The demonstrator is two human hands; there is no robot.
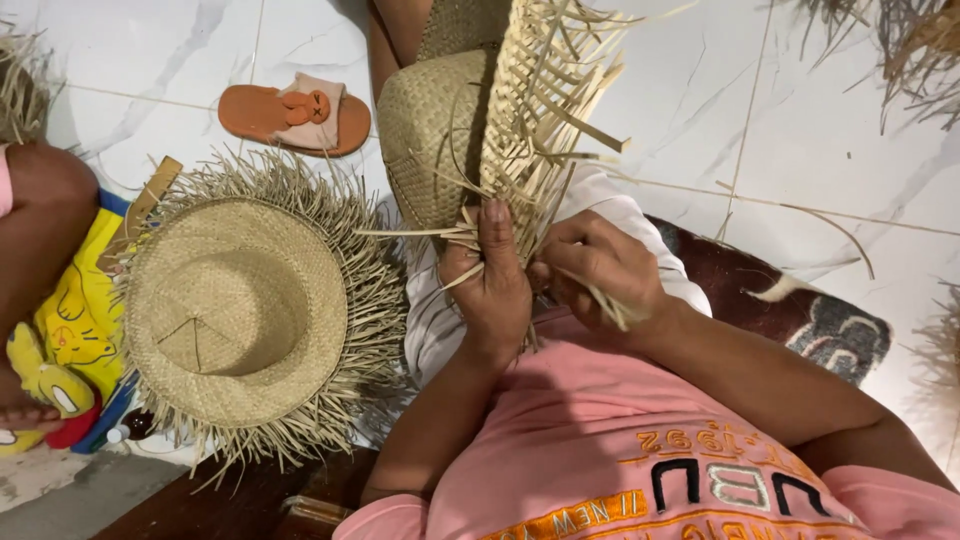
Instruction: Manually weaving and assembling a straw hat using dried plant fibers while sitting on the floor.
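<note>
Straw: a half-woven pale straw hat (470, 120) with loose strips bristling from its brim stands tilted on edge in my lap, so the unfinished edge faces me. My left hand (493, 285) pinches the brim, thumb up; my right hand (600, 270) is curled shut around loose strips. A finished fringed straw hat (235, 310) lies beside it on the white tiled floor (800, 130).
</note>
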